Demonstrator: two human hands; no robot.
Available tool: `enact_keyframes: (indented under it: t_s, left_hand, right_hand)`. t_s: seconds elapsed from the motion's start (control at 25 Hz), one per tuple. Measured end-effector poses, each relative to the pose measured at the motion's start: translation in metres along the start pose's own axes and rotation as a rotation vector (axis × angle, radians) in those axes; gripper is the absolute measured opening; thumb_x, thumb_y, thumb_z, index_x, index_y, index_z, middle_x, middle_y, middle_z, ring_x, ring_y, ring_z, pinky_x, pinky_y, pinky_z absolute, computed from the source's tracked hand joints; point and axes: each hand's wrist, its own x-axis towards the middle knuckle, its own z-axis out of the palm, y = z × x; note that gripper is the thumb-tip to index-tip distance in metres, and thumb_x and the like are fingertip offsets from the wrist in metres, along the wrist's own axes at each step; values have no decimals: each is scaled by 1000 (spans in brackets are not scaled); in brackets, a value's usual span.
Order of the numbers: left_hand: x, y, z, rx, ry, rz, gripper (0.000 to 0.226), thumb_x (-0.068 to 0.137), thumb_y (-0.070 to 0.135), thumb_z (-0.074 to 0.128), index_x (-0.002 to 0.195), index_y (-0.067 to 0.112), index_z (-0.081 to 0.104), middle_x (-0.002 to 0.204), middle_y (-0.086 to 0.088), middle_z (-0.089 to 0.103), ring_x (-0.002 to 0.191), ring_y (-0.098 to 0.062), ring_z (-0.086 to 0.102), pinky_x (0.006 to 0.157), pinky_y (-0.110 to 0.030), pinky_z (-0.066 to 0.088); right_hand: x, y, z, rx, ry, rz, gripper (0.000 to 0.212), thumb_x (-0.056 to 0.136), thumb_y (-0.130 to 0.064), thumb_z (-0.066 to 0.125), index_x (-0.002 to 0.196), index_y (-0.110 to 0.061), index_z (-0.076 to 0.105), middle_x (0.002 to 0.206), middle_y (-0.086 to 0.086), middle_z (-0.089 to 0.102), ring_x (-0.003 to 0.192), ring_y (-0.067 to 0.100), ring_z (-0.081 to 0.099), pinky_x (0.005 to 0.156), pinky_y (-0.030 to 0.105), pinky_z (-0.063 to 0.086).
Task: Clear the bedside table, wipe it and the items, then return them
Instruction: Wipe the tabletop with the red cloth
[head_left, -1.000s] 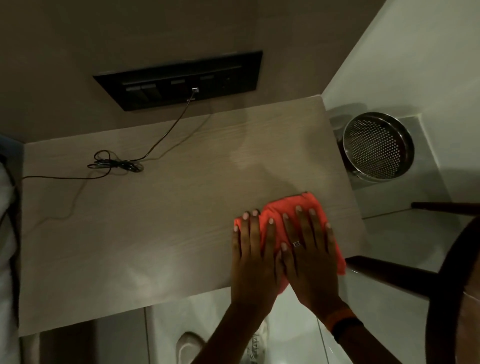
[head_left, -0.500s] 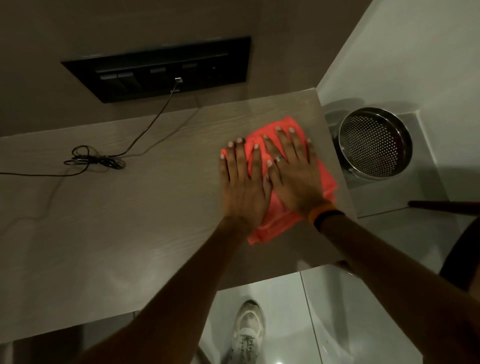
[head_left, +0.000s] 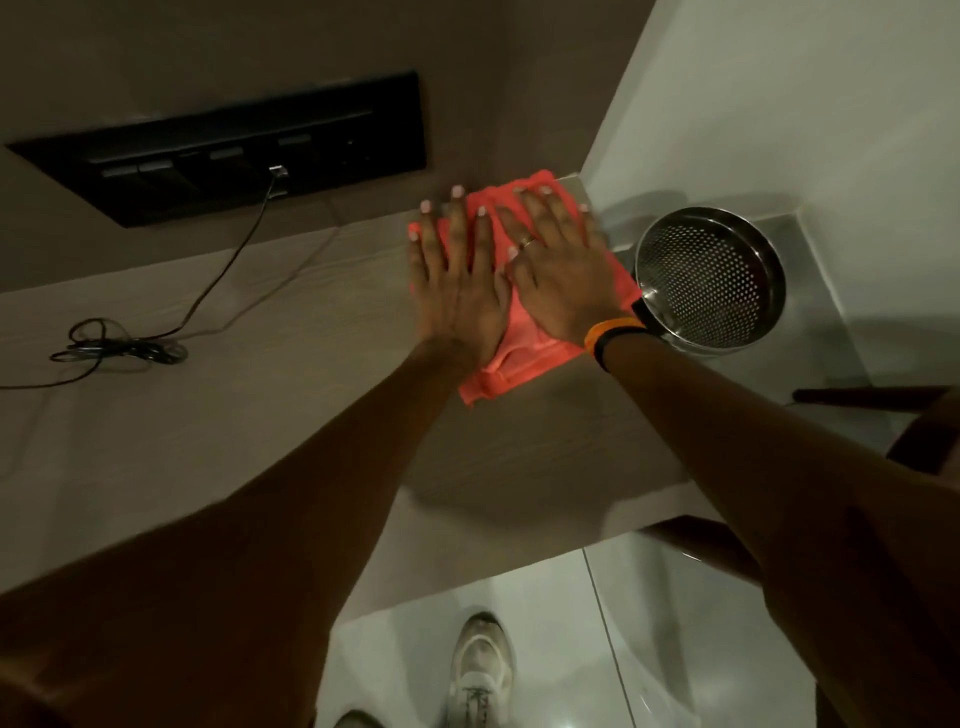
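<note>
An orange-red cloth (head_left: 524, 353) lies flat at the far right corner of the pale wooden bedside table (head_left: 218, 441), up against the wall. My left hand (head_left: 457, 280) and my right hand (head_left: 558, 270) press on it side by side, fingers straight and spread. The right hand wears a ring, and an orange and a black band sit on its wrist. A black cable (head_left: 124, 349) lies coiled on the table's left part and runs up to the wall panel.
A dark switch and socket panel (head_left: 223, 150) is set in the wall behind the table. A perforated steel bin (head_left: 711, 283) stands on the floor just right of the table. A dark chair (head_left: 924, 431) is at the right edge. My shoe (head_left: 480, 670) shows below.
Both hands have pushed the cloth away from the table's near right edge to its far right corner by the wall.
</note>
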Motion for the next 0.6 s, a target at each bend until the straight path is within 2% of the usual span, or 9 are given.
enact_keyframes:
  t_s: [0.16, 0.24, 0.36, 0.6]
  left_hand:
    - [25, 45, -5, 35, -72, 227, 62, 105, 48, 18, 161, 22, 10, 169, -9, -3, 154, -39, -7, 124, -54, 0]
    - [21, 39, 0, 39, -77, 237, 63, 104, 49, 16, 161, 23, 8, 169, -10, -3, 154, -39, -7, 124, -54, 0]
    - [-2, 34, 4, 7, -71, 266, 65, 104, 51, 13, 161, 21, 4, 169, -11, -5, 154, -38, -8, 124, -55, 1]
    - [-56, 40, 10, -19, -45, 269, 67, 103, 51, 12, 161, 17, 5, 168, -14, -4, 154, -37, -9, 123, -56, 3]
  right_hand:
    - [-13, 54, 5, 42, -111, 238, 57, 105, -34, 23, 160, -21, 21, 169, 11, 17, 156, 30, 15, 125, 59, 7]
    - [-15, 51, 11, 119, -54, 280, 60, 105, -36, 23, 162, -23, 12, 169, 15, 12, 157, 32, 11, 127, 56, 3]
    - [-37, 35, 12, 118, 4, 265, 60, 105, -36, 23, 162, -23, 7, 170, 14, 4, 158, 31, 5, 128, 52, 3]
    - [-109, 22, 15, 149, 13, 232, 60, 107, -33, 28, 162, -18, 7, 171, 10, 4, 159, 27, 3, 128, 51, 9]
